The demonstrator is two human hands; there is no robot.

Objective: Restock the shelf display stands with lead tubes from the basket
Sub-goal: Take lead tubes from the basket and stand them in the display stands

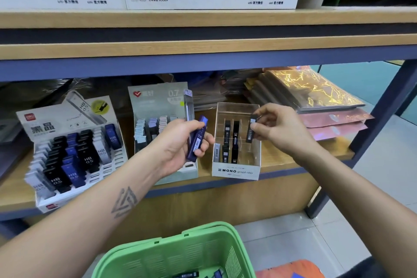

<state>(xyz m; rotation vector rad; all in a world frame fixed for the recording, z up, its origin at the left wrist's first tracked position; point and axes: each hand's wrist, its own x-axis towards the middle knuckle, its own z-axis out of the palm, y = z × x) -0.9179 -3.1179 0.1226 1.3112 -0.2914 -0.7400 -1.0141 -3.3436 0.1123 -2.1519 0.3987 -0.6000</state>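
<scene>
1. Step in hand, as judged: sorting tubes into the stands, with one black lead tube (251,128) about to go into the MONO stand (237,170).
2. Right hand (278,127): grip closed on that black tube, pinched between thumb and fingertips, tube roughly upright, held over the right side of the clear stand, not yet in a slot.
3. Left hand (180,144): grip closed around a blue lead tube (198,137) and a longer clear grey tube (189,108) (possibly more behind them, cannot tell), held in front of the 0.7 stand (158,106).
4. Further stock: green basket (176,255) below, near the body, with a few tubes visible at its bottom.
5. Next move probably calls for: lowering the black tube straight down into a free compartment on the right of the MONO stand, without knocking the tubes already standing there.
6. After that, likely: blue tube to the HB 0.5 stand (74,149) at the left of the shelf (293,165), where similar blue tubes stand.
</scene>
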